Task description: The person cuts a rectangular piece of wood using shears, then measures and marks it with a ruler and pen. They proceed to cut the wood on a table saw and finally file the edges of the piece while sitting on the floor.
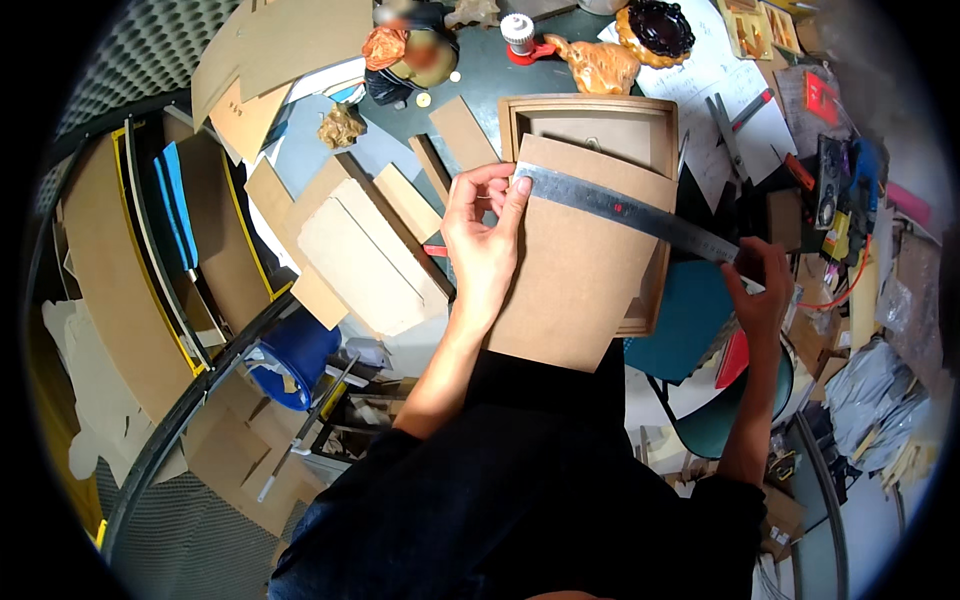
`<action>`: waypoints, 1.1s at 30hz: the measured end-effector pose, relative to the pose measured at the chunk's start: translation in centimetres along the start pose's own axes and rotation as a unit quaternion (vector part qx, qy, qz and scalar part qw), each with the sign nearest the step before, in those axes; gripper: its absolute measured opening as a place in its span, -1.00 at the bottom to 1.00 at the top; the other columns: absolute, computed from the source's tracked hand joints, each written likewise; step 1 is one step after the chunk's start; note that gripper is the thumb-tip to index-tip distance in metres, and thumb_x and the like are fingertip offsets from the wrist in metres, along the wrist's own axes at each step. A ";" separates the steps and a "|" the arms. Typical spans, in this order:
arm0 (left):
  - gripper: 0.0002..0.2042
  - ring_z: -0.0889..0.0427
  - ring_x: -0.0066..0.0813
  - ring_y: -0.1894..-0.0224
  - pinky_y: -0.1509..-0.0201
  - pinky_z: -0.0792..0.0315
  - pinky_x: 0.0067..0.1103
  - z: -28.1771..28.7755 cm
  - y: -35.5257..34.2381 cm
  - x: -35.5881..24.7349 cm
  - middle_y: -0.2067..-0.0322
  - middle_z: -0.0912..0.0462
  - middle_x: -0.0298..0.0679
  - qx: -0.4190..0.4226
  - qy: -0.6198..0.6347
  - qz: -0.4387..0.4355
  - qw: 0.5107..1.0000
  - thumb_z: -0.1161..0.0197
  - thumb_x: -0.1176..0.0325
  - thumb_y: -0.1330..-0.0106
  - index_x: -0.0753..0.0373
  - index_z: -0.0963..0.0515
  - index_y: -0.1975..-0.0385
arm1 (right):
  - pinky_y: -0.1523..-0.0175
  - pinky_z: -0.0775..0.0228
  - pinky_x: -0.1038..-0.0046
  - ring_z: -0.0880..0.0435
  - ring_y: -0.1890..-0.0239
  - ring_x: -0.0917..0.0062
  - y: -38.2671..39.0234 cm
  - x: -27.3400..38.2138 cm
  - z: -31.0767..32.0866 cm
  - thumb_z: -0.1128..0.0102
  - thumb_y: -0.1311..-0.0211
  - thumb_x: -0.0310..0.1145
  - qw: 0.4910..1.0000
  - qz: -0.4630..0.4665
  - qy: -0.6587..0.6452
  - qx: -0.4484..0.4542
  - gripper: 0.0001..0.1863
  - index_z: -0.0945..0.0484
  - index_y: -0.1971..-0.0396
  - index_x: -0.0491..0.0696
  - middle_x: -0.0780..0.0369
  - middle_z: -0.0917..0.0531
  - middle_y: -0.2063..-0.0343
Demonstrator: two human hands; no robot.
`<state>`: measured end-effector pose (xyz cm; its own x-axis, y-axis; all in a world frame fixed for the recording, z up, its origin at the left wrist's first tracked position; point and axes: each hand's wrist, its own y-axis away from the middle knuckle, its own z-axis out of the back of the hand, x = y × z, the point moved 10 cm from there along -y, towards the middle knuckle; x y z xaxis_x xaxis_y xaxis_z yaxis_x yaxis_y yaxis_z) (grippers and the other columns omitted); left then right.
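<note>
Holding steel ruler (622, 209) across brown board (572, 285), left hand (482, 225) with thumb on top at left edge, right hand (763, 283) gripping right end. Board lies over wooden tray (588, 104), near end jutting past; uneven pull could skew ruler or drag board.

Metal ruler (622, 210) across brown board (570, 275)

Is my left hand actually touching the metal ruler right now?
Touching. The head view shows it plainly: the left hand's thumb lies over the left end of the metal ruler.
</note>
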<state>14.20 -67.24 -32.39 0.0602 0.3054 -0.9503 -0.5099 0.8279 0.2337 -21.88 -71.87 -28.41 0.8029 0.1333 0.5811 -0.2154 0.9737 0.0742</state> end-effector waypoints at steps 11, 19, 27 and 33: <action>-0.87 -0.42 -0.74 0.35 0.22 -0.32 -0.77 0.3 0.4 0.1 0.39 -0.53 -0.39 -0.026 0.015 -0.005 1.000 -0.29 0.46 -0.25 0.31 -0.57 0.25 | -0.30 -0.07 0.13 -0.44 -0.08 0.35 -0.7 8.7 -3.6 -0.34 -0.01 -0.37 0.994 0.032 0.028 -0.106 -0.52 -0.49 -0.01 0.00 0.23 -0.50 0.06; -0.87 -0.44 -0.75 0.36 0.21 -0.34 -0.77 0.4 0.4 -0.1 0.42 -0.54 -0.41 -0.041 -0.006 -0.009 0.999 -0.30 0.46 -0.25 0.32 -0.57 0.25 | -0.40 0.32 -0.07 -0.37 -0.20 0.33 0.5 7.6 -5.8 -0.27 -0.02 -0.38 0.988 -0.019 0.032 -0.151 -0.56 -0.46 0.02 0.04 0.27 -0.47 0.03; -0.84 -0.45 -0.73 0.34 0.20 -0.35 -0.78 0.3 0.2 -0.2 0.36 -0.57 -0.36 -0.051 -0.028 -0.009 0.998 -0.28 0.47 -0.26 0.34 -0.55 0.20 | -0.40 0.63 -0.09 -0.28 -0.29 0.21 0.6 7.2 -6.3 -0.19 -0.06 -0.34 0.985 -0.015 0.025 -0.169 -0.59 -0.49 0.01 0.02 0.24 -0.48 -0.06; -0.86 -0.43 -0.73 0.35 0.22 -0.34 -0.77 0.3 0.3 -0.5 0.38 -0.55 -0.37 -0.050 -0.054 -0.032 0.997 -0.29 0.47 -0.26 0.34 -0.56 0.23 | -0.40 0.69 -0.09 -0.22 -0.34 0.19 0.7 7.1 -6.5 -0.18 -0.05 -0.34 0.984 -0.013 0.026 -0.177 -0.57 -0.50 0.00 0.04 0.26 -0.48 -0.10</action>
<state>14.24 -66.98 -31.83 0.1843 0.3073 -0.9336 -0.5854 0.7974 0.1469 -12.74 -69.04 -29.46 0.8353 0.1077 0.5392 0.0053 0.9790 -0.2037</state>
